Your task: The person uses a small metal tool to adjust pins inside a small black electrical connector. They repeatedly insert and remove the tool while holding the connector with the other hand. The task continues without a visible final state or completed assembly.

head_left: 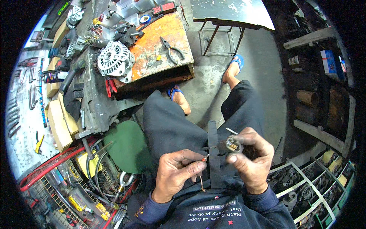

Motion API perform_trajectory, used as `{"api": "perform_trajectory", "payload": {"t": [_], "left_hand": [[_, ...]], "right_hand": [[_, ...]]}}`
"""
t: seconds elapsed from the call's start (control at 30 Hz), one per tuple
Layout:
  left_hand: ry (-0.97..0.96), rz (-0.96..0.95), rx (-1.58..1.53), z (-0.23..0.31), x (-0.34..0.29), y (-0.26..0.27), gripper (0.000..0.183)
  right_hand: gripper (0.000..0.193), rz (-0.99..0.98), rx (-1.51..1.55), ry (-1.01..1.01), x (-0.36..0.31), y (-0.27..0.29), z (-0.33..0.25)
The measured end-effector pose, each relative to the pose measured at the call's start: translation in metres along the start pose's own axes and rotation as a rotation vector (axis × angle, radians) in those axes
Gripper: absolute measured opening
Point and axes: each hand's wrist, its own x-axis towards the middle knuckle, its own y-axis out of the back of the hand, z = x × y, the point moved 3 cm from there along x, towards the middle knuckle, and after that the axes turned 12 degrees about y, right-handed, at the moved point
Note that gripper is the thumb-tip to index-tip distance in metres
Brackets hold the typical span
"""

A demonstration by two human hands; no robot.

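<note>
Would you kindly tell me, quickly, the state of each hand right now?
Left hand: closed, pinching a thin wire at the fingertips.
Right hand: closed, holding a small connector-like part between thumb and fingers.

Pliers [166,44] on a box [150,36], alternator [114,59] left of them, both beyond the hands [171,173]; probably shelving [318,133] at right.
</note>
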Motion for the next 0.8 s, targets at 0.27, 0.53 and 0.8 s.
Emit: {"api": "perform_trajectory", "payload": {"t": [0.27,0.53,0.8], "left_hand": [[-0.167,0.010,-0.010,-0.006,0.007,-0.007,0.014],[-0.206,-0.005,0.007,-0.010,0.015,-0.001,0.019],[-0.223,0.022,0.003,-0.004,0.019,-0.002,0.021]], "right_hand": [[0.039,-0.182,-0.102,0.177,-0.004,-0.002,-0.008],[0.039,-0.187,-0.067,0.166,-0.003,0.000,-0.004],[0.036,-0.187,-0.103,0.131,0.000,0.004,-0.001]]}}
